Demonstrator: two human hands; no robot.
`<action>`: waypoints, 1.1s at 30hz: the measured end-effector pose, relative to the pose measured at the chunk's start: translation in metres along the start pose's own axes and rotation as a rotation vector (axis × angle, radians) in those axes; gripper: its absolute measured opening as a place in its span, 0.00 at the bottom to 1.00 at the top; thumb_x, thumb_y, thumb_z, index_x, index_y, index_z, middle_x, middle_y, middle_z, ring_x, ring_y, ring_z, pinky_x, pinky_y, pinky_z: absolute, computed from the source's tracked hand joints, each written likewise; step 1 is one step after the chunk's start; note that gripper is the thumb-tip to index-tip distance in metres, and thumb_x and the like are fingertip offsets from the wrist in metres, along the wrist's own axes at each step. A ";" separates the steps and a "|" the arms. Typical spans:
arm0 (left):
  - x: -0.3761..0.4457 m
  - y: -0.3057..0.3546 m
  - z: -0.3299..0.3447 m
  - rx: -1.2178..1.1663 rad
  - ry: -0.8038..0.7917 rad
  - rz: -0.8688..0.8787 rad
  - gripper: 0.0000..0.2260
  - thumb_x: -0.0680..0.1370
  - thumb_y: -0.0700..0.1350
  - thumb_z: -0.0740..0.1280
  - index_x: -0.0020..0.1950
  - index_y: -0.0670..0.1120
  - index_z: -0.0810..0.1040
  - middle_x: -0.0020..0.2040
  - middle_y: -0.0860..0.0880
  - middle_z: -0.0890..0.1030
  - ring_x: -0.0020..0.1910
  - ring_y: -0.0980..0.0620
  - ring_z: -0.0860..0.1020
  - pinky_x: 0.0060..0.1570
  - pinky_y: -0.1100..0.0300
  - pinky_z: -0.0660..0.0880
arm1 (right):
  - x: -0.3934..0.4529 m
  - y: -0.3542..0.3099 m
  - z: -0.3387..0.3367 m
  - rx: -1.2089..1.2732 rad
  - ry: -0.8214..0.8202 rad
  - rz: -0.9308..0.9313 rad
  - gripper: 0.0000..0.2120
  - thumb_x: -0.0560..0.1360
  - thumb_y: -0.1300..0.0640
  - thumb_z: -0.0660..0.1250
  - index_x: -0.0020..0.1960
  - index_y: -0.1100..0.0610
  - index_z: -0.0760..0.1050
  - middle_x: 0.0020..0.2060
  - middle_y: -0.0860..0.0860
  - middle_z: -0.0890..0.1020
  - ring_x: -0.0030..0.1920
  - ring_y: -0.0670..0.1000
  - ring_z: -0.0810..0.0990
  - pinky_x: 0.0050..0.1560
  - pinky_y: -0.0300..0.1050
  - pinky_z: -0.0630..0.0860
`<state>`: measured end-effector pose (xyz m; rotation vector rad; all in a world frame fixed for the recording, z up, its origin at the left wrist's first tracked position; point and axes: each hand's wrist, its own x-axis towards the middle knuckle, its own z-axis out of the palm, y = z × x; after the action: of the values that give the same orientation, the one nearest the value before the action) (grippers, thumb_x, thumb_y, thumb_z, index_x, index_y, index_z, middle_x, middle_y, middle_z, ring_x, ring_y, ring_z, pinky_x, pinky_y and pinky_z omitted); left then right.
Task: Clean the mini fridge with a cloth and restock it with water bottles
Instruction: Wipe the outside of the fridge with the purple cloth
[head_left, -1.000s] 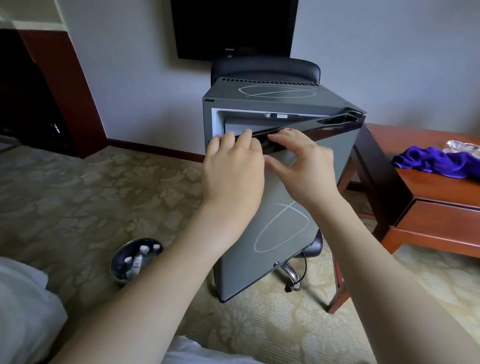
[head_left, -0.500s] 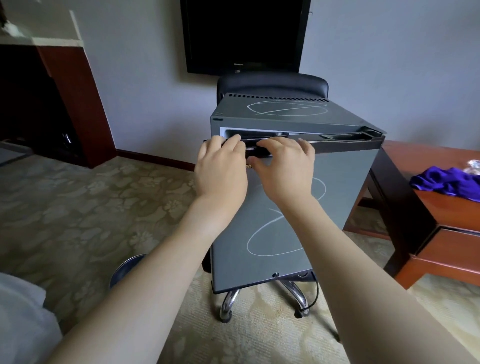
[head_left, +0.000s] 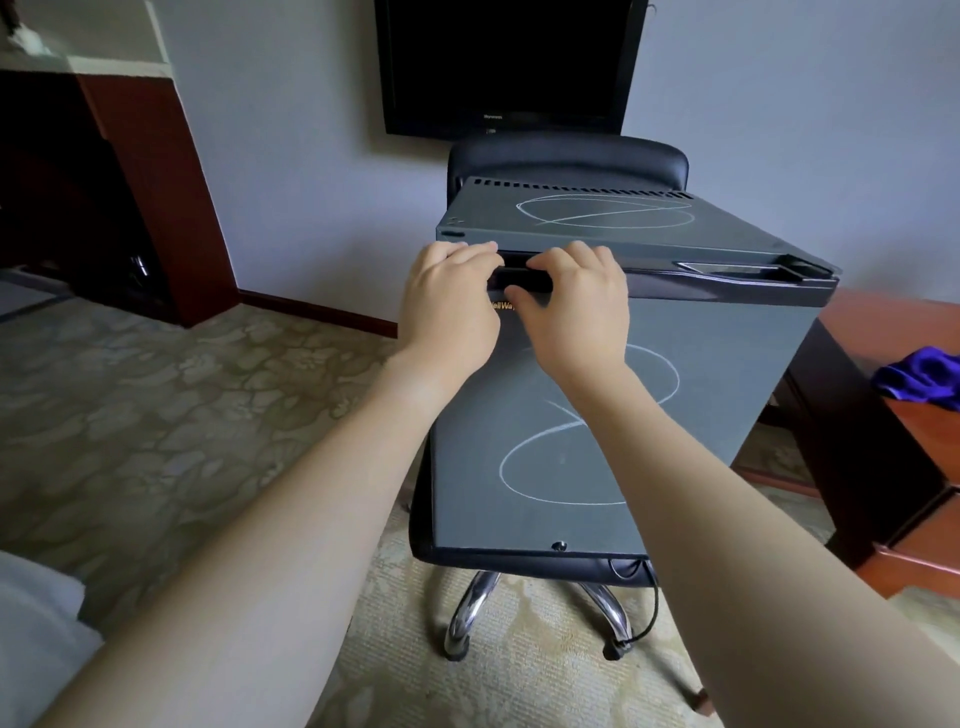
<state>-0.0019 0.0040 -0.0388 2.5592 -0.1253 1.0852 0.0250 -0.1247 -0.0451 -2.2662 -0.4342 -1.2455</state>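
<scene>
The dark grey mini fridge (head_left: 597, 221) stands on the seat of an office chair, with white chalk loops drawn on its top and on its door (head_left: 691, 395). The door sits almost flush against the body, leaving only a thin dark gap along the top. My left hand (head_left: 451, 306) and my right hand (head_left: 577, 312) lie side by side at the door's upper left corner, fingers curled over its top edge. A purple cloth (head_left: 919, 382) lies on the wooden table at the right edge. No water bottles are in view.
The black chair's backrest (head_left: 566, 158) rises behind the fridge, and its chrome legs (head_left: 467, 613) and a black cord (head_left: 647, 608) show below. A wooden table (head_left: 893, 322) stands close on the right. A TV (head_left: 509, 62) hangs on the wall. White bedding (head_left: 31, 634) lies at lower left.
The fridge door has swung from partly open to almost shut, with both hands riding on its top edge. The view has moved closer, and the bucket of bottles on the floor has left the frame.
</scene>
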 end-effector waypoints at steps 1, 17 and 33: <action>0.003 -0.002 0.004 -0.021 0.009 -0.004 0.19 0.76 0.32 0.60 0.63 0.44 0.81 0.67 0.50 0.79 0.68 0.45 0.71 0.66 0.56 0.69 | 0.002 0.001 0.004 -0.009 0.013 -0.001 0.12 0.67 0.54 0.77 0.47 0.58 0.82 0.39 0.53 0.80 0.42 0.58 0.75 0.49 0.47 0.66; 0.019 0.014 0.028 -0.166 0.098 -0.053 0.21 0.75 0.53 0.58 0.56 0.46 0.85 0.60 0.50 0.84 0.65 0.46 0.73 0.78 0.51 0.48 | 0.009 0.012 0.015 0.002 0.004 -0.075 0.08 0.71 0.60 0.66 0.49 0.56 0.80 0.41 0.50 0.79 0.45 0.57 0.75 0.59 0.46 0.65; -0.018 0.201 0.036 -0.376 -0.065 0.234 0.24 0.76 0.56 0.59 0.63 0.44 0.82 0.62 0.49 0.82 0.65 0.49 0.76 0.67 0.54 0.71 | -0.035 0.124 -0.193 -0.008 -0.048 0.300 0.21 0.75 0.47 0.69 0.64 0.56 0.75 0.56 0.49 0.82 0.57 0.54 0.78 0.62 0.56 0.72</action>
<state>-0.0343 -0.1976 -0.0167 2.2764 -0.5991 0.9509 -0.0635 -0.3384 -0.0232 -2.2695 -0.0989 -1.0429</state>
